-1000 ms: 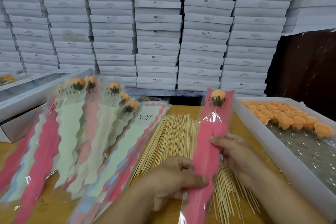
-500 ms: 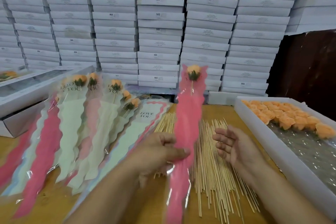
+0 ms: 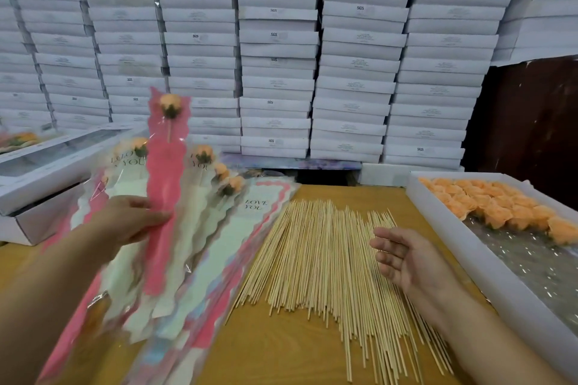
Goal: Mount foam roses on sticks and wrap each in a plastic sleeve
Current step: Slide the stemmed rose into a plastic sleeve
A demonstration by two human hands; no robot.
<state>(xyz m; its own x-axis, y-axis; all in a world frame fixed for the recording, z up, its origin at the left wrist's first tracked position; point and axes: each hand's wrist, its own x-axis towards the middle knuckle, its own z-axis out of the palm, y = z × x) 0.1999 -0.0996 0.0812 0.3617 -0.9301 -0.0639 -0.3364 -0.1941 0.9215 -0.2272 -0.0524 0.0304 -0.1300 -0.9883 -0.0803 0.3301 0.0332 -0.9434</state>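
Pinching a pink plastic sleeve (image 3: pixel 165 197) partway down its length, the left hand (image 3: pixel 131 222) holds it tilted above the fanned pile of finished wrapped roses (image 3: pixel 200 228) on the left of the counter (image 3: pixel 281 350); inside the sleeve's top sits an orange foam rose (image 3: pixel 170 106) on its stick. The right hand (image 3: pixel 409 259) hovers palm-up with relaxed, spread fingers, grasping nothing, over the right edge of the loose bamboo sticks (image 3: pixel 316 259) spread across the counter's middle. Beside it on the right, a white tray (image 3: pixel 463 247) carries bare orange foam roses (image 3: pixel 500 206) bunched at its far end. An open white box (image 3: pixel 47 178) lies at the left edge, and stacked white boxes (image 3: pixel 275 50) fill the background.
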